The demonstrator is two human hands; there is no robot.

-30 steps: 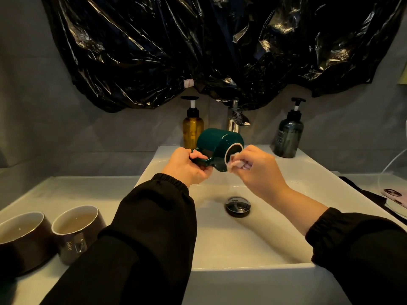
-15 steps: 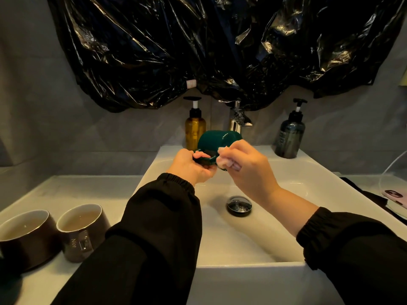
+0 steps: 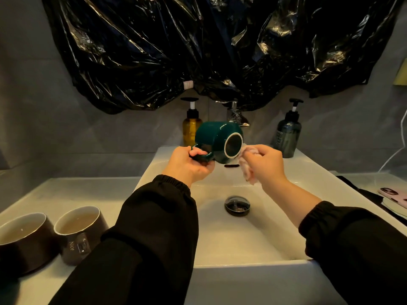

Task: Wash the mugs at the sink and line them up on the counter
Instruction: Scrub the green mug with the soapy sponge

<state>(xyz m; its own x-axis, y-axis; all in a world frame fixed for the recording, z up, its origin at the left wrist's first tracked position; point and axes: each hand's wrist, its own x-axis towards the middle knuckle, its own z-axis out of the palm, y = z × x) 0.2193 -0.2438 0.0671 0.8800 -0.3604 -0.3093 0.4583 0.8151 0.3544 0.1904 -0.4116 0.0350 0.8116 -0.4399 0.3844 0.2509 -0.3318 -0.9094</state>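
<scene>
One green mug [image 3: 217, 137]: my left hand [image 3: 189, 165] is gripping its handle, mouth sideways for wiping. My right hand [image 3: 264, 162] is pinching a cloth [image 3: 248, 175] at the rim.

The person wears a black long-sleeved top, and 2 arms show in the head view. The left sleeve [image 3: 149, 227] is loose, matte fabric with soft creases; it puffs out wide and then gathers into the left cuff [image 3: 175, 183], an elastic band ruched in small folds at the wrist. The right sleeve [image 3: 356, 245] is the same black cloth and ends in the right cuff [image 3: 312, 214], gathered alike. That cuff sits farther up, so the wrist and part of the forearm are uncovered. The left hand [image 3: 189, 165] and the right hand [image 3: 264, 164] are bare.
</scene>
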